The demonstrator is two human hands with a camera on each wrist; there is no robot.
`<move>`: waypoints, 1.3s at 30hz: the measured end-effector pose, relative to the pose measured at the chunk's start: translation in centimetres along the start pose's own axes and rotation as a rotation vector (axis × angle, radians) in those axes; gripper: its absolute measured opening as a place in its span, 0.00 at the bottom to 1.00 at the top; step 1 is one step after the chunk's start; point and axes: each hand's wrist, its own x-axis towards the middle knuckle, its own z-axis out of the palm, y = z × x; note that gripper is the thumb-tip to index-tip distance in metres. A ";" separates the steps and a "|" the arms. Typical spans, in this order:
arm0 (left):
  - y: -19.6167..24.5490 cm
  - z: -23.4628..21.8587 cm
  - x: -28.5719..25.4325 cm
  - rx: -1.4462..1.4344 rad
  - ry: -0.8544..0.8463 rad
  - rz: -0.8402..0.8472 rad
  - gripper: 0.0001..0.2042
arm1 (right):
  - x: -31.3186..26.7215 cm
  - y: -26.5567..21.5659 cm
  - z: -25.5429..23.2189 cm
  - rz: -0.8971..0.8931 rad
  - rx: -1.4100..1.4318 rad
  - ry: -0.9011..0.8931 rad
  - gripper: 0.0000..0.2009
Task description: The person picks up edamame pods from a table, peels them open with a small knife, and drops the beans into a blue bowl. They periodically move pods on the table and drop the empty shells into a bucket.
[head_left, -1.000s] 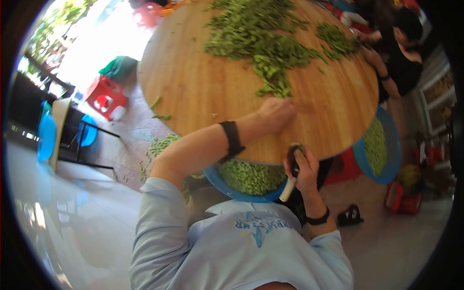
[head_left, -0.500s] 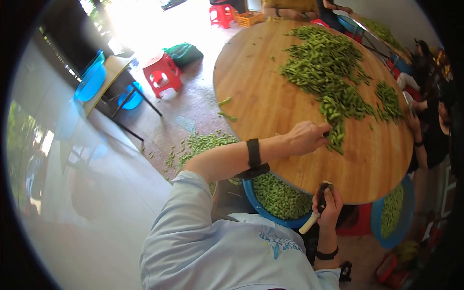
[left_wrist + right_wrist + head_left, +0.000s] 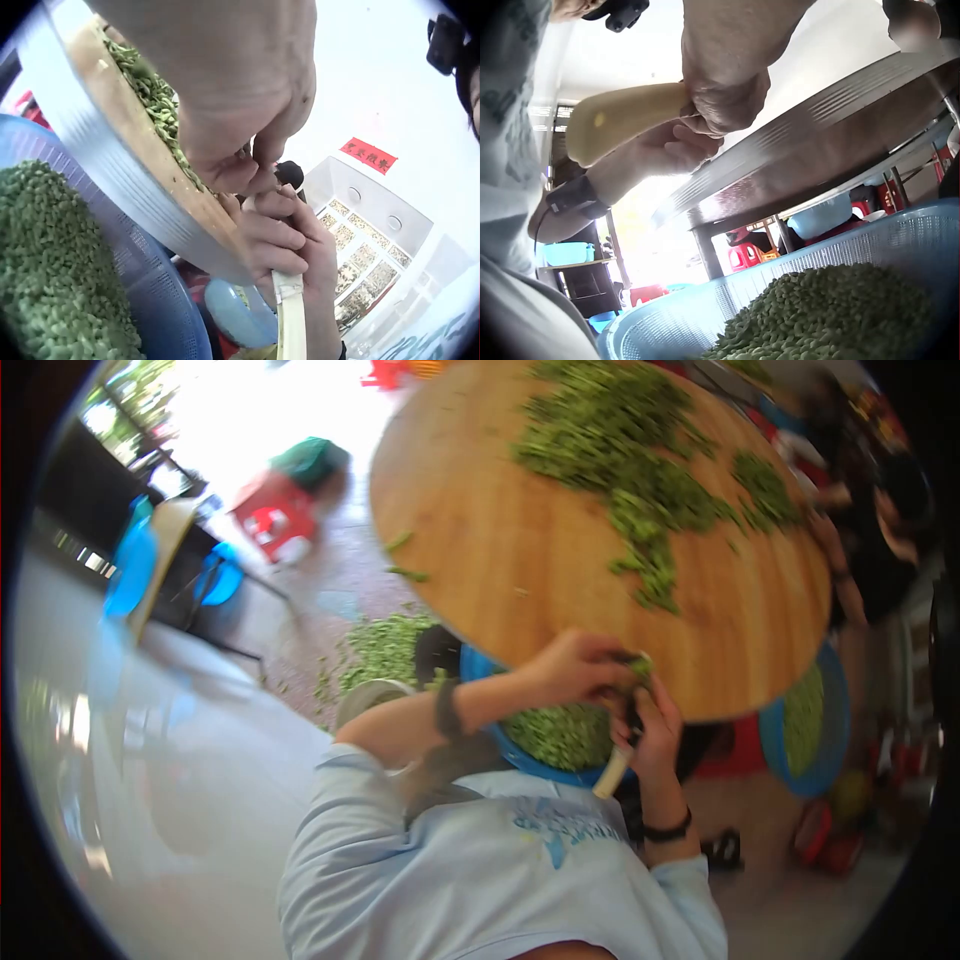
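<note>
Green, slim pods (image 3: 620,450) lie heaped on the round, honey-brown wooden table (image 3: 480,560), a tail of them trailing towards the near edge, and the action is right at that edge! The left hand (image 3: 572,668) is up against the right hand (image 3: 655,728), its fingers curled in on a small green pod (image 3: 640,665), blurred but there at the tips. And the right hand? Fingers clenched round a cream-coloured, rounded handle (image 3: 612,772) that sticks out below, slanting back towards the pale blue printed shirt (image 3: 450,870); what it carries at the other end, I can't make out. Underneath sits a blue perforated plastic basket (image 3: 885,234), piled with shelled green beans (image 3: 825,315). More green pieces (image 3: 385,650) are strewn across the floor on the left, near a red plastic stool (image 3: 275,520). Over on the right, a person in black (image 3: 885,555) is at the table's edge.
</note>
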 end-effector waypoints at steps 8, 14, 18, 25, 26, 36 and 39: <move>-1.0 -0.2 -0.1 -0.039 -0.010 -0.011 0.08 | -0.1 0.7 -1.5 0.002 0.156 -0.184 0.23; -1.6 0.5 -0.6 -0.026 0.018 0.100 0.07 | -0.3 0.5 -1.2 -0.012 0.147 -0.140 0.16; -2.4 0.9 -0.7 0.068 0.085 0.150 0.06 | -0.3 0.7 -1.1 -0.012 0.125 -0.081 0.15; -1.8 0.1 -0.3 -0.123 0.019 0.054 0.07 | -0.9 -0.3 -1.2 -0.009 0.132 -0.041 0.18; -1.9 0.0 -0.2 -0.217 0.006 0.027 0.07 | -0.9 -0.5 -1.1 -0.046 0.081 -0.017 0.19; -2.2 0.1 -0.5 -0.041 -0.039 0.047 0.08 | -0.4 1.1 -1.8 -0.049 -0.002 -0.192 0.22; -2.3 0.1 -0.6 0.093 0.046 0.111 0.09 | -0.6 0.9 -1.4 -0.012 0.007 -0.236 0.24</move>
